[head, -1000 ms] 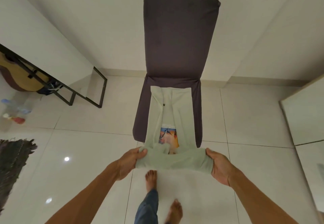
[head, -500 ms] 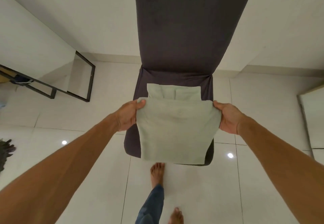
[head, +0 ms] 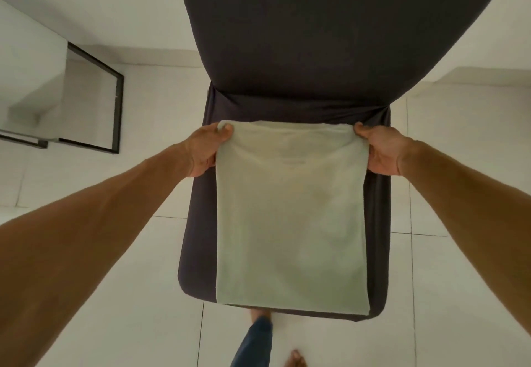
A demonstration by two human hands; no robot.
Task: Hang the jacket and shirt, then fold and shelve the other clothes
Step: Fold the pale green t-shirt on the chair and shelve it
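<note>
Head view looks down on my two arms reaching over a dark chair [head: 201,251]. My left hand [head: 205,149] pinches the far left corner of the pale green folded shirt [head: 291,217], and my right hand [head: 382,152] pinches its far right corner. That shirt lies flat on the chair seat, its near edge at the seat's front. My bare feet stand on white floor tiles [head: 143,323].

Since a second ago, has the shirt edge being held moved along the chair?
Yes: the shirt edge went from the front of the seat back to the backrest.
</note>
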